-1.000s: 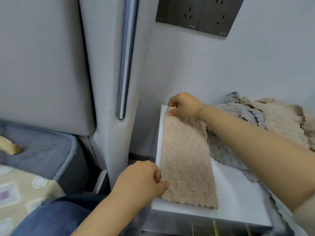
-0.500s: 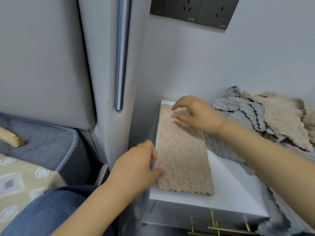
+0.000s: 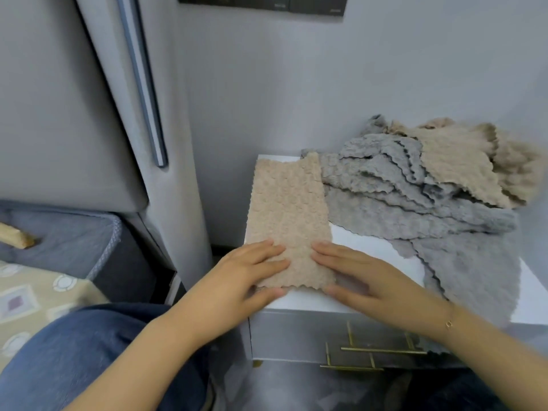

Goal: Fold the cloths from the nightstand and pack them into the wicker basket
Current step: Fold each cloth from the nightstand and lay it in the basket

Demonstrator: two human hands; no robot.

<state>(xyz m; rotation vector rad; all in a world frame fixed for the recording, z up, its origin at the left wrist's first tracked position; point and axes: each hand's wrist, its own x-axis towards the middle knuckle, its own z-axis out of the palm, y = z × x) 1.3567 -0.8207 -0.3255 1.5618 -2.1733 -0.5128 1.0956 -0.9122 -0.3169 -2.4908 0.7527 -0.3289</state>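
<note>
Beige folded cloth (image 3: 289, 221) lies along the nightstand (image 3: 382, 247) top's left edge. At its near end, left hand (image 3: 243, 274) at 7 o'clock and right hand (image 3: 370, 280) at 5 press flat, fingers straight. Beyond, at 2 o'clock, grey and beige cloths (image 3: 430, 185) lie heaped.

A grey padded headboard (image 3: 68, 99) with a vertical metal trim strip (image 3: 142, 81) fills the left. Below it lies a blue-grey pillow (image 3: 62, 232) beside a beige patterned sheet (image 3: 35, 292). A dark socket panel (image 3: 264, 4) sits high on the white wall (image 3: 385, 69). Blue denim (image 3: 74, 360) covers the near knee.
</note>
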